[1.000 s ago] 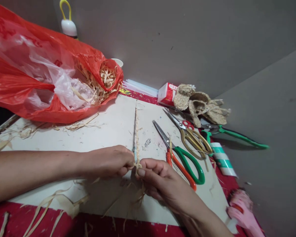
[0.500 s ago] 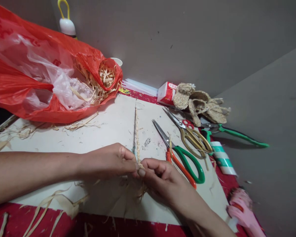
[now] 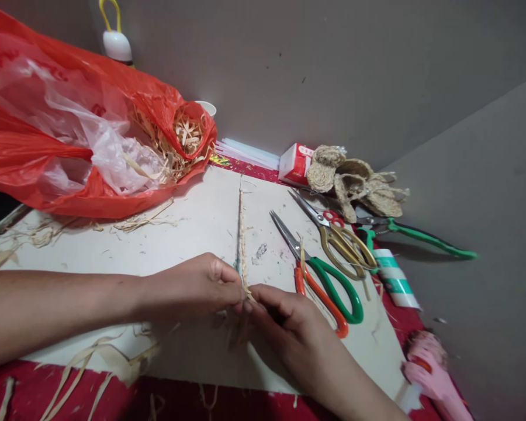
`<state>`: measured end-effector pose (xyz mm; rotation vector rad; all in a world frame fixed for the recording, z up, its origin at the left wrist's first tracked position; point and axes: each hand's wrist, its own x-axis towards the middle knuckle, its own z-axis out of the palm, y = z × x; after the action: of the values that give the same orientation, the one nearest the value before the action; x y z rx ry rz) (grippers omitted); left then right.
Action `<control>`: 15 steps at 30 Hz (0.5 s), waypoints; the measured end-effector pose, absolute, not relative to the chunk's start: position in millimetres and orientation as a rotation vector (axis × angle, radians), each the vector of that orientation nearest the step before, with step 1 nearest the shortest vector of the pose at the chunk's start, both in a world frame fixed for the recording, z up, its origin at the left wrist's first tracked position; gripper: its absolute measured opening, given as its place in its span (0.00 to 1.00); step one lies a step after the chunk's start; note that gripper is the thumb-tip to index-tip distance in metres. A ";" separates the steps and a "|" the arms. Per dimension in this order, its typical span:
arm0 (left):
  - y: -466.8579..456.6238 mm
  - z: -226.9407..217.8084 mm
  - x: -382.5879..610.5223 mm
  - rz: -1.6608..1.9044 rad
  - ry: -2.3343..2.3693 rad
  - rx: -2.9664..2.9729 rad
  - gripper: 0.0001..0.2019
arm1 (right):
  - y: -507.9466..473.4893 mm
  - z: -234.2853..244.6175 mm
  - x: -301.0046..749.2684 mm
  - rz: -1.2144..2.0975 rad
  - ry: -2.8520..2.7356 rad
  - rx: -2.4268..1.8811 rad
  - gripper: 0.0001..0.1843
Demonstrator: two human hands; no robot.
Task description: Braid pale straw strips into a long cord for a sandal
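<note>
A thin, pale braid of dried straw (image 3: 243,234) runs up the middle of the white board (image 3: 193,228), its far end thinning to a fine strand. My left hand (image 3: 214,283) pinches the near end of this braid from the left. From the right, my right hand (image 3: 284,316) grips the same end, thumb and forefinger meeting the left fingertips. Loose strands below the fingers are blurred. Just right of my right hand lie scissors (image 3: 315,269) with one green and one orange handle.
A red plastic bag (image 3: 135,199) holding dried strips fills the back left. Gold-handled scissors (image 3: 333,240), woven straw pieces (image 3: 350,178), green-handled pliers (image 3: 425,238), a tape roll (image 3: 397,279) and a pink glue gun (image 3: 433,374) line the right. Loose strips (image 3: 87,356) lie at front left.
My right hand has shifted slightly, its fingers still at the braid's near end. The left hand stays nearly in place, and the loose strands below have moved.
</note>
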<state>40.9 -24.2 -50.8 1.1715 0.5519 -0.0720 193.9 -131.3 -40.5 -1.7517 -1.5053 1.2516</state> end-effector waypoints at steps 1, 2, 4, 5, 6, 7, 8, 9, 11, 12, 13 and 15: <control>-24.3 -51.7 40.4 -0.073 0.551 1.169 0.12 | -132.0 -40.1 194.4 1.238 -1.529 -1.759 0.13; -24.5 -52.7 39.6 -0.076 0.552 1.172 0.12 | -132.9 -39.6 195.3 1.223 -1.543 -1.772 0.13; -24.8 -54.5 38.0 -0.084 0.558 1.193 0.13 | -134.9 -38.4 197.1 1.182 -1.548 -1.828 0.14; -25.1 -55.2 37.2 -0.086 0.565 1.203 0.13 | -136.0 -37.8 197.7 1.164 -1.538 -1.861 0.15; -25.4 -55.6 36.6 -0.087 0.572 1.208 0.13 | -137.2 -37.3 197.6 1.157 -1.513 -1.886 0.17; -25.7 -55.8 36.1 -0.085 0.577 1.213 0.13 | -138.3 -36.8 196.8 1.171 -1.476 -1.895 0.18; -26.1 -55.9 35.8 -0.079 0.581 1.223 0.13 | -139.5 -36.2 195.1 1.206 -1.430 -1.886 0.19; -26.5 -55.9 35.6 -0.068 0.584 1.241 0.13 | -140.6 -35.7 192.6 1.254 -1.381 -1.861 0.20; -27.2 -55.8 35.5 -0.045 0.577 1.287 0.13 | -142.6 -34.2 185.4 1.333 -1.315 -1.795 0.20; -27.6 -55.8 35.5 -0.034 0.569 1.307 0.12 | -143.4 -33.3 181.2 1.341 -1.306 -1.782 0.20; -27.9 -55.8 35.6 -0.026 0.562 1.320 0.12 | -144.2 -32.3 176.9 1.323 -1.307 -1.792 0.20; -28.6 -55.6 36.0 -0.013 0.555 1.310 0.12 | -145.2 -30.4 169.3 1.238 -1.320 -1.874 0.19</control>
<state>36.0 -28.6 -55.6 1.3095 0.5554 -0.0128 169.3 -145.2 -30.4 -1.8740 -1.3197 1.2377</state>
